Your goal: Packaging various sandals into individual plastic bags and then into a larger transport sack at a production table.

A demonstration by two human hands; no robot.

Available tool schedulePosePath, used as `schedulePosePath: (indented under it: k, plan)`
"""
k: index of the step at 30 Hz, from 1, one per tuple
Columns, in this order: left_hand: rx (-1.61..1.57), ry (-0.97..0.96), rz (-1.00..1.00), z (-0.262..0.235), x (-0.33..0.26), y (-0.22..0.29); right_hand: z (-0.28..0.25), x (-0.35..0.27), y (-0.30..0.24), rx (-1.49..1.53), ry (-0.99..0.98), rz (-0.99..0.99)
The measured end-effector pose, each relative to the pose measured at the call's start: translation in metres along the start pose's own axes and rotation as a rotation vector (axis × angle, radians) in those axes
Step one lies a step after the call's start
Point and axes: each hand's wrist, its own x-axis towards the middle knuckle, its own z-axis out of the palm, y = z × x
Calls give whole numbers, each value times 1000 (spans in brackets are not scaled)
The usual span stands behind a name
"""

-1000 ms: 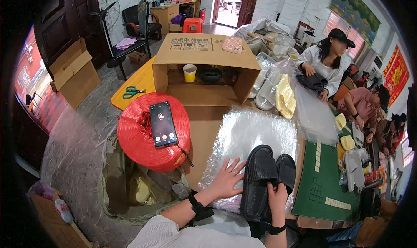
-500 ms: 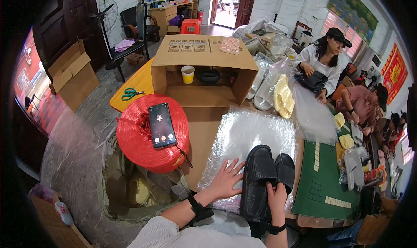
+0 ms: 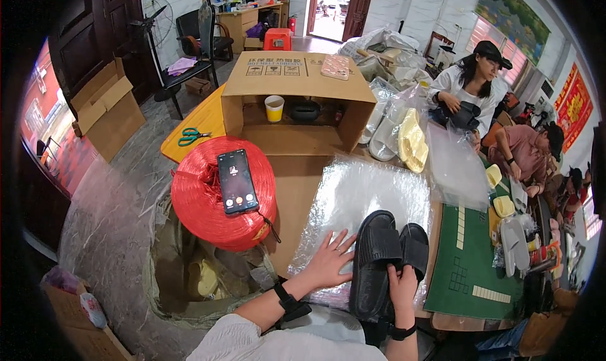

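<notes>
A pair of black slide slippers (image 3: 374, 266) lies on the clear plastic bags (image 3: 341, 190) in front of me, toes pointing away. My right hand (image 3: 402, 284) grips the right-hand slipper (image 3: 414, 250), thumb and fingers closed at its strap opening. Just left of the pair, my left hand (image 3: 329, 262) rests flat on the plastic with its fingers spread. Its fingertips come close to the left slipper's edge, and I cannot tell whether they touch it.
A red twine roll (image 3: 202, 197) with a phone (image 3: 238, 181) on it stands left, above an open sack (image 3: 183, 291). Behind sits a cardboard box (image 3: 297, 83) holding a yellow cup (image 3: 274, 108). Green-handled pliers (image 3: 191, 137) lie left. Co-workers sit right, beside a green mat (image 3: 470, 260).
My hands and the slippers have stayed in place. At the right, the co-worker in white has shifted the dark slippers in their hands.
</notes>
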Motion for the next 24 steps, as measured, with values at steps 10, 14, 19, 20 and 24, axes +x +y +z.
schedulePosePath:
  k: [10, 14, 19, 20, 24]
  plan:
    - [23, -36, -7, 0, 1, -1, -3, 2, -4, -17, -14, 8]
    - [28, -39, -14, 2, -1, -2, -4, 1, -2, 4, 3, -23]
    - [19, -38, -19, 1, 0, 1, -13, -9, 13, 45, 178, -103]
    - [35, -51, -19, 1, 0, 1, -15, -13, 15, 46, 177, -105]
    - [53, -57, -21, 3, -2, 0, -37, -35, 18, 253, 220, 17]
